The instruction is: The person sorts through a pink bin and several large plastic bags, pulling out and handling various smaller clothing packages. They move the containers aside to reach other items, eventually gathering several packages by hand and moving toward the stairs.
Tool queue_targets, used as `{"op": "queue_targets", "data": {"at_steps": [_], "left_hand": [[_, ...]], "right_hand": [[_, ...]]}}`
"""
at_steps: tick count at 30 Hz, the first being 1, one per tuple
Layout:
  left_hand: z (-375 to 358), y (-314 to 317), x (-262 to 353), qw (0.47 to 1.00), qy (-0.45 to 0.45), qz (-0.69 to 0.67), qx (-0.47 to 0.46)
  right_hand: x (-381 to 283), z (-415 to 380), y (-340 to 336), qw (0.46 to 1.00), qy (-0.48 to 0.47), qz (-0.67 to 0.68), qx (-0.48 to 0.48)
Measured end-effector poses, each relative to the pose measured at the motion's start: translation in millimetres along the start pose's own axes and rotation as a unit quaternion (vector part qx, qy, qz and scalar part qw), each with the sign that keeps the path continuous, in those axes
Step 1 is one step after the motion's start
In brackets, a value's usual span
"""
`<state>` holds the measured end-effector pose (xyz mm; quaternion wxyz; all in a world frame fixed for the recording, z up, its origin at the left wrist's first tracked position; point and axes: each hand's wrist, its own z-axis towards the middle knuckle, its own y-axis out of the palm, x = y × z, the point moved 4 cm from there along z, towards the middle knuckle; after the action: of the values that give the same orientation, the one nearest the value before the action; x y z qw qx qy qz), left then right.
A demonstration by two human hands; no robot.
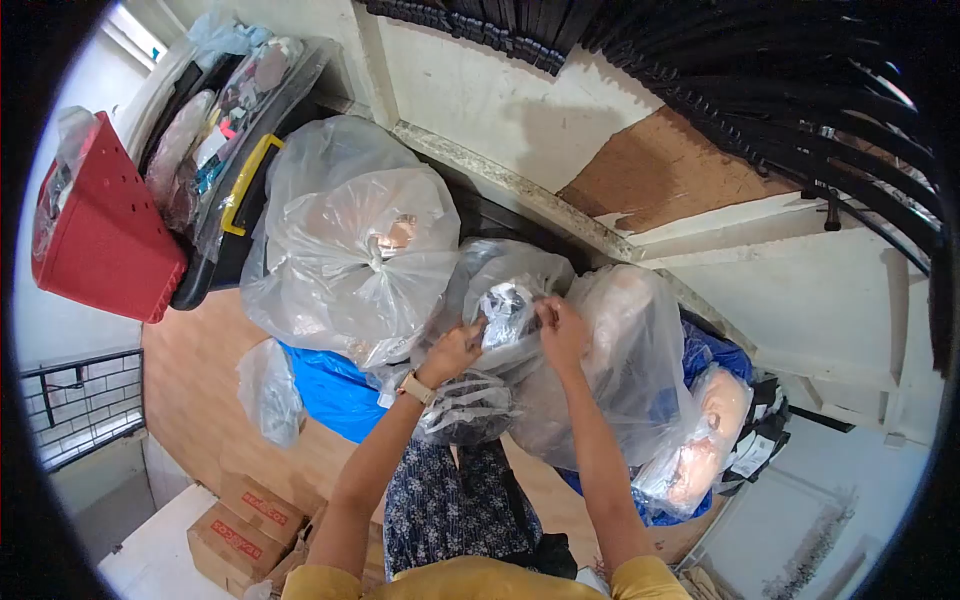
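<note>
A clear plastic bag point(545, 262) sits in front of me with its mouth opened out. Inside it lies a shiny silver and dark wrapped bundle point(508, 312). My left hand point(453, 354), with a watch on its wrist, has its fingers closed at the bag's left side, by the bundle. On the other side my right hand point(564, 332) pinches the bag's plastic near the rim. Below my hands, close to my lap, rests a dark item in clear plastic point(466, 408).
A big knotted clear bag point(350, 240) stands to the left, and another full clear bag point(635, 370) to the right. Farther left are a red basket point(110, 225) and a yellow-handled black bin point(240, 200). Cardboard boxes point(240, 540) sit lower left. Black straps point(760, 90) hang above.
</note>
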<state>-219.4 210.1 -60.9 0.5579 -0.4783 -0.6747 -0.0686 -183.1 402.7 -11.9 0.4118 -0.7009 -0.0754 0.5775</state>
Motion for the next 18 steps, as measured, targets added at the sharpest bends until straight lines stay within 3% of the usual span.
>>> {"op": "queue_targets", "data": {"at_steps": [1,2,3,5,6,8,9,10,11,12,14,18], "left_hand": [[-1,8,-8,0.997,0.026,-0.074,-0.003],[1,14,-9,0.987,0.140,-0.043,0.061],[0,8,7,0.987,0.144,-0.042,0.062],[-8,-3,31,0.993,-0.070,-0.070,-0.058],[-7,1,23,0.994,-0.066,-0.069,-0.053],[-3,23,-29,0.979,-0.070,0.192,-0.024],[5,24,-64,0.979,-0.070,0.191,-0.022],[11,20,-101,0.998,-0.001,-0.065,-0.003],[6,18,-119,0.946,0.062,-0.317,0.013],[-7,-4,-84,0.947,0.054,-0.317,0.012],[-36,-58,-11,0.984,0.008,-0.157,-0.087],[-105,-89,2,0.982,0.055,-0.142,-0.108]], "right_hand": [[4,7,9,1.000,-0.010,0.011,0.002],[8,14,14,1.000,-0.021,0.020,0.005],[4,19,14,0.999,-0.024,0.020,0.009],[-2,24,17,0.999,0.005,0.031,-0.024],[-10,22,15,0.999,-0.001,0.031,-0.022],[-30,-4,12,0.995,-0.024,-0.016,-0.092],[-54,-26,9,0.987,-0.125,-0.025,-0.096],[-80,-48,7,0.969,-0.224,-0.033,-0.098],[-94,-62,1,0.976,-0.184,0.020,-0.117],[-106,-71,-3,0.977,-0.144,0.075,-0.136],[-121,-77,-9,0.971,-0.166,0.100,-0.143],[-137,-96,-13,0.946,-0.211,0.129,-0.211]]}}
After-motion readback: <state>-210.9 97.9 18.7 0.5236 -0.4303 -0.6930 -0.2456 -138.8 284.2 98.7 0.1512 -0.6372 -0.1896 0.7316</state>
